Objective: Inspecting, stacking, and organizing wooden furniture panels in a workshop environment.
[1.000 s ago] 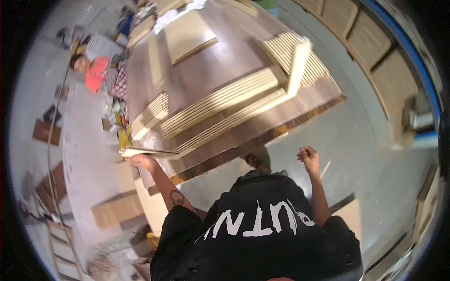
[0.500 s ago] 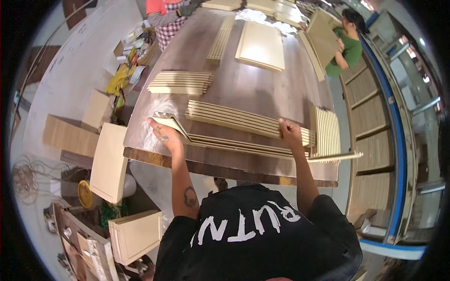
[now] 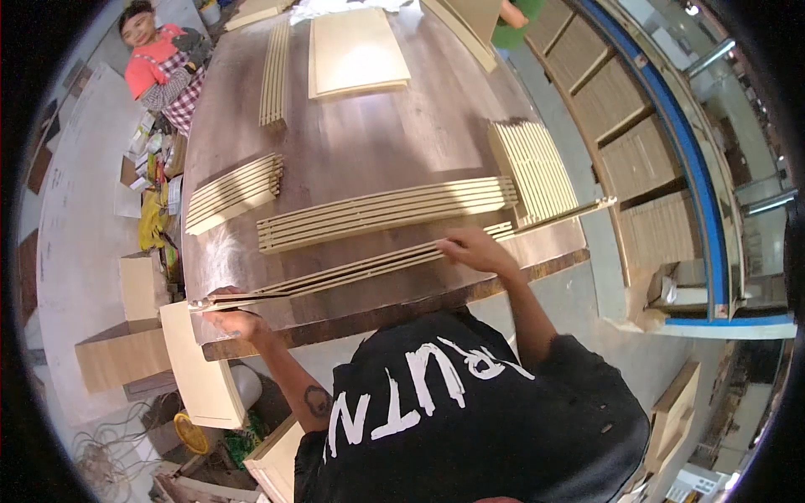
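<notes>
A bundle of long, thin pale wood strips [image 3: 369, 270] lies along the near side of the brown table, slanting up to the right. My left hand [image 3: 235, 324] is closed around the bundle's left end, where a short strip [image 3: 225, 300] lies nearly in line with it. Farther right, my right hand [image 3: 475, 251] has its fingers curled at the top edge of the strips. Just beyond lies a row of long grooved strips [image 3: 386, 213]. A stack of shorter strips [image 3: 533, 172] stands at the right, and another short stack [image 3: 235, 193] at the left.
On the brown table [image 3: 369, 138] are a narrow strip stack [image 3: 274, 75] and flat pale panels [image 3: 356, 50]. A co-worker [image 3: 168, 67] stands at the far left; a green sleeve [image 3: 516, 21] shows far right. Leaning panels [image 3: 197, 369] stand by the left corner, a shelf rack [image 3: 637, 168] at right.
My left hand has moved down and left, and the short strip has swung from tilted up to nearly in line with the long strips. My view has turned, shifting the table.
</notes>
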The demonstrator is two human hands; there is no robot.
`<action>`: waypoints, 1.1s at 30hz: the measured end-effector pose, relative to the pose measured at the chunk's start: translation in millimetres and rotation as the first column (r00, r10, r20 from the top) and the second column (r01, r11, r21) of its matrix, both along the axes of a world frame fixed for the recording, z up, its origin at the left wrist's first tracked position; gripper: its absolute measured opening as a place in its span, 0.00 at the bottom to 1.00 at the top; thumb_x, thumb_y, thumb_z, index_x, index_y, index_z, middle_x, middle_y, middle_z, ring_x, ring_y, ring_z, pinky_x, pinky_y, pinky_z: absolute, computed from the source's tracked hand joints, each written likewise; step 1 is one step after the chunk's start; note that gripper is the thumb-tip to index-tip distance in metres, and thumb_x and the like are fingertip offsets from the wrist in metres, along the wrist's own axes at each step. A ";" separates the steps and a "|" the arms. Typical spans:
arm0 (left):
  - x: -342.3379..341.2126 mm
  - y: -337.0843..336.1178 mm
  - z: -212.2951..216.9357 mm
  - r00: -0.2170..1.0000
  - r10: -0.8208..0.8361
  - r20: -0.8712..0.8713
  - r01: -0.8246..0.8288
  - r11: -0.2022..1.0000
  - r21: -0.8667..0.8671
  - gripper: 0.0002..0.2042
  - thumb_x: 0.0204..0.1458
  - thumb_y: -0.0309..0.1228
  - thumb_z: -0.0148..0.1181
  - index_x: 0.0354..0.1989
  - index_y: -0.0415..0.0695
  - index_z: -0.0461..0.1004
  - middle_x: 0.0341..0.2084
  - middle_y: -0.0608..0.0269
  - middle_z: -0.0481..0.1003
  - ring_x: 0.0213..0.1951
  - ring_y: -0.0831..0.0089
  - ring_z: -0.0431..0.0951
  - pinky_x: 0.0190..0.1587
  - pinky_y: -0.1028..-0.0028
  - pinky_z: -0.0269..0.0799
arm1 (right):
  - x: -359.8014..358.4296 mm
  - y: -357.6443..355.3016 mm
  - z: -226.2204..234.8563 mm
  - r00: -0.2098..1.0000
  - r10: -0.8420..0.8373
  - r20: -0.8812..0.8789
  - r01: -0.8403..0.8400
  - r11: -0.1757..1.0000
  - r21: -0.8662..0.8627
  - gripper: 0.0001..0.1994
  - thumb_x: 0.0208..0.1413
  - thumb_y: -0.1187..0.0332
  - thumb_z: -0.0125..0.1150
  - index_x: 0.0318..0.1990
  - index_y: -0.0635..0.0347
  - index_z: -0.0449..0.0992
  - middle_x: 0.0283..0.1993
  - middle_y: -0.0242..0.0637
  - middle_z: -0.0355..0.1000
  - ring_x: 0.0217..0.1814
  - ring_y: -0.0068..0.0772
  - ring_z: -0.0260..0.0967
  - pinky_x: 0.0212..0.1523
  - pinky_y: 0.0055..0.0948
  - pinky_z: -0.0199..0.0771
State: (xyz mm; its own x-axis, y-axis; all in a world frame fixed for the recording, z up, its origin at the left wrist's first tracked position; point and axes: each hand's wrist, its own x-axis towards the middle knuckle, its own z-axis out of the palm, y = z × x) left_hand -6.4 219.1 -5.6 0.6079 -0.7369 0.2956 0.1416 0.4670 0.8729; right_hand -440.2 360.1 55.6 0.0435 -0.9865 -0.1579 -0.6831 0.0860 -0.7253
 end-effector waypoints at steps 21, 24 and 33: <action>-28.8 5.9 79.3 0.988 -0.059 0.145 0.040 0.991 0.131 0.29 0.62 0.54 0.26 0.26 0.41 0.65 0.18 0.60 0.66 0.20 0.70 0.65 0.23 0.73 0.62 | -39.9 -25.8 36.0 0.980 -0.170 0.107 0.146 0.969 0.199 0.20 0.57 0.54 0.57 0.41 0.67 0.74 0.35 0.45 0.76 0.38 0.34 0.74 0.39 0.31 0.73; -32.8 4.5 73.6 0.996 -0.066 -0.063 0.069 0.997 0.047 0.27 0.61 0.53 0.28 0.23 0.44 0.62 0.16 0.64 0.61 0.19 0.73 0.62 0.20 0.76 0.59 | -28.1 -138.8 4.9 0.995 -0.074 -0.067 0.075 0.997 0.013 0.25 0.57 0.50 0.54 0.47 0.67 0.73 0.44 0.53 0.73 0.48 0.47 0.70 0.48 0.38 0.69; -4.1 27.7 39.5 0.961 -0.095 -0.258 0.081 0.995 -0.064 0.29 0.55 0.62 0.33 0.23 0.46 0.62 0.14 0.64 0.56 0.16 0.71 0.58 0.16 0.74 0.56 | -39.8 -448.0 -97.5 0.799 0.009 -0.601 -0.018 1.000 -0.009 0.41 0.53 0.45 0.54 0.65 0.67 0.49 0.69 0.54 0.47 0.70 0.54 0.44 0.66 0.55 0.45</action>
